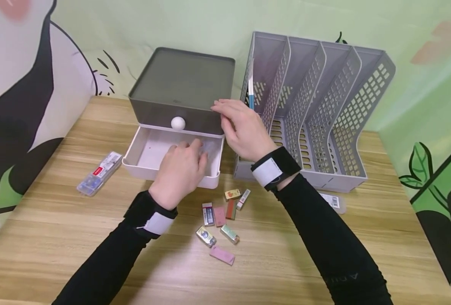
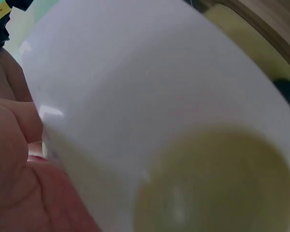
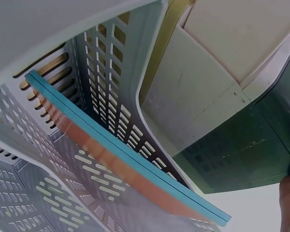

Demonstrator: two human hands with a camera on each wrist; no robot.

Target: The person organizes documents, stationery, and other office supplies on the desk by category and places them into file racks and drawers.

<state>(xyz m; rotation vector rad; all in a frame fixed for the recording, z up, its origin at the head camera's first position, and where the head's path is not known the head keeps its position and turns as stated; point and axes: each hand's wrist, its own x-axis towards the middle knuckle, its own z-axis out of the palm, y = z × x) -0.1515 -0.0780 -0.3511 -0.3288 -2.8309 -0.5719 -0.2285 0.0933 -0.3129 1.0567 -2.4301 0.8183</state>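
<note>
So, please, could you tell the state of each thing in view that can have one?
White drawer: pulled open.
Grey upper section: appears shut.
File holder: standing upright.
Blue-edged book: standing in the holder's leftmost slot.
Erasers: lying loose on the table.
Clear case: lying flat; lid unclear.
Barcoded packet: lying flat, partly hidden.
Left hand: fingers inside the drawer; grip unclear.
Right hand: touching the grey section.

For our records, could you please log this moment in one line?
left hand: over drawer | right hand: at box corner | drawer: open | erasers: on table

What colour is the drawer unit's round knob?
The knob is white; the head view shows it best.
</note>
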